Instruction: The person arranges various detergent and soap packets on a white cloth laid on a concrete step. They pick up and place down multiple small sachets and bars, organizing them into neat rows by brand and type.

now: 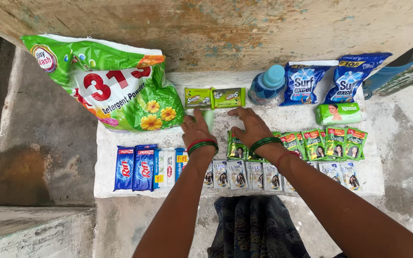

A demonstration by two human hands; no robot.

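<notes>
Two hands (pixel 223 126) beside glossy rectangular soap bars (pixel 214 97)

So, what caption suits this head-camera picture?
Left hand and right hand rest by two green soap bars among shampoo sachets.

A white stone ledge (pixel 120 186) carries a big green detergent bag (pixel 115 86), two green soap bars (pixel 214 97), a blue bottle (pixel 267 85), two blue pouches (pixel 328 79), blue bars (pixel 137 168), and rows of sachets (pixel 321 143).
</notes>
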